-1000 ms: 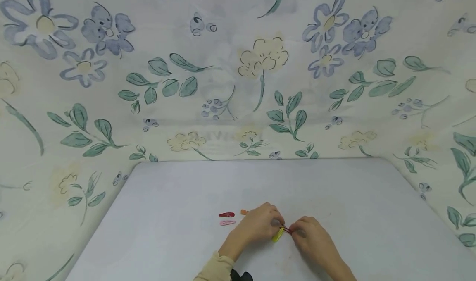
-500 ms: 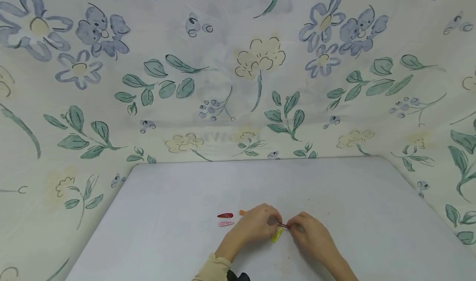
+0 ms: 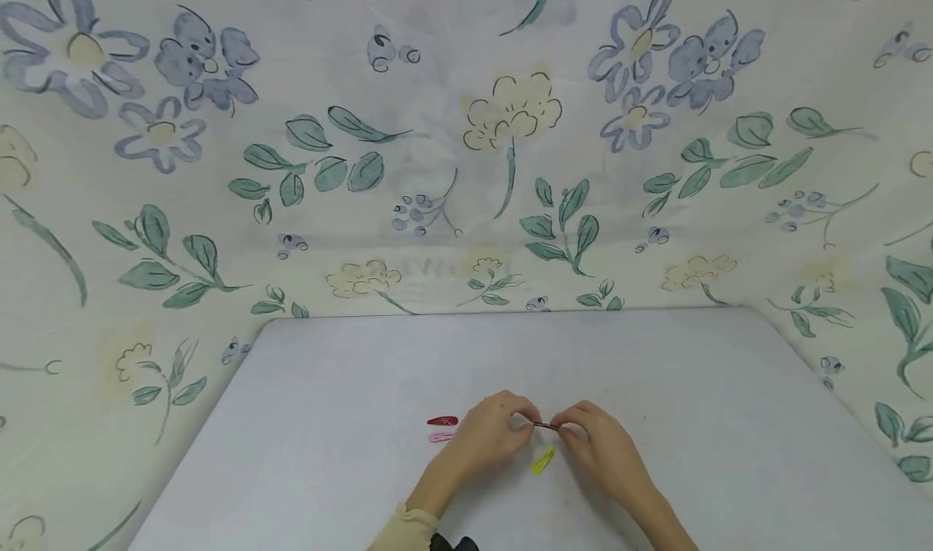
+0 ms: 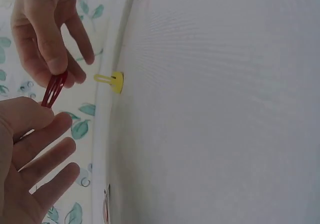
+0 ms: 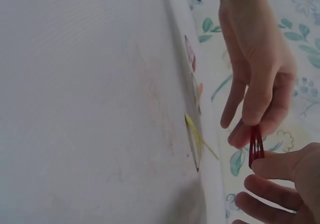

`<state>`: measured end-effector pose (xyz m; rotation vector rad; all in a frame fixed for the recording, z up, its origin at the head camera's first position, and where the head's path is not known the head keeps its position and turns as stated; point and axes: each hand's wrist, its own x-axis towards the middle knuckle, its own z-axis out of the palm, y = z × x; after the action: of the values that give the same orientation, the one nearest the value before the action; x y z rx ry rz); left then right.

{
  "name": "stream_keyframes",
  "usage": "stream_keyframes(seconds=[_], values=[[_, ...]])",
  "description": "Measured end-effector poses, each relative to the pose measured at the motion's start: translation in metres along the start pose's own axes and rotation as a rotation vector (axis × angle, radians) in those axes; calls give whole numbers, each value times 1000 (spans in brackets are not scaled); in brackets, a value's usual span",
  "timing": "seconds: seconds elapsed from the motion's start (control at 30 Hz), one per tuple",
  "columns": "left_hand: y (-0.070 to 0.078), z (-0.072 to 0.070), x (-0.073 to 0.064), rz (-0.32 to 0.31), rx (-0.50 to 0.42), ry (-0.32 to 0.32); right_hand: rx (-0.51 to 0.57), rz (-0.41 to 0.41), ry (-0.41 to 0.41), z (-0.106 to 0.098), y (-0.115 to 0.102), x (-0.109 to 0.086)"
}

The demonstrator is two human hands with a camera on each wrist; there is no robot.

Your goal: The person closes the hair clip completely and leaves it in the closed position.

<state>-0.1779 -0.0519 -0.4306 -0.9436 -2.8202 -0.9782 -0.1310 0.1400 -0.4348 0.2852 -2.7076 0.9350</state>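
Observation:
A dark red snap hair clip (image 3: 545,426) is stretched between my two hands above the table. My left hand (image 3: 487,436) pinches one end between thumb and forefinger. At the other end, my right hand (image 3: 603,452) pinches it the same way. Both wrist views show slots between the thin strips of this clip (image 4: 54,89), while the fingertips hide its ends. Just below the hands lies a yellow snap clip (image 3: 543,460); its inner tongue stands away from the frame in the left wrist view.
Left of my left hand, another red clip (image 3: 442,421) and a pink clip (image 3: 440,437) lie on the white table (image 3: 350,373). An orange clip (image 5: 200,89) shows in the right wrist view. Floral cloth (image 3: 437,130) surrounds the table.
Both hands have lifted a little and moved away from the yellow clip, still holding the red one. The left hand now covers the orange clip in the head view.

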Motion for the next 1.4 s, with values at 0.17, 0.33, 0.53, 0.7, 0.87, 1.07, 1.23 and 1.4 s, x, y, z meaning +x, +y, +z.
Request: stream_keyframes(seconds=[0.17,0.33,0.53,0.7,0.87,1.07,1.23,1.4], values=[[-2,-7,-6,32,-38,76,25,-25,30,4,-5,6],[-4,-13,-12,39,-97,139,65,-40,51,7,-9,10],[-4,-20,-15,51,-168,245,123,-63,66,9,-17,16],[-3,-28,-17,65,-192,325,164,-79,86,9,-26,21],[-2,-35,-18,84,-214,388,256,-97,114,8,-34,26],[0,-41,-21,93,-275,416,494,-39,90,8,-41,28],[0,-41,-21,58,-313,422,542,-12,71,7,-44,30],[-2,-42,-23,70,-320,427,492,-26,64,7,-46,32]])
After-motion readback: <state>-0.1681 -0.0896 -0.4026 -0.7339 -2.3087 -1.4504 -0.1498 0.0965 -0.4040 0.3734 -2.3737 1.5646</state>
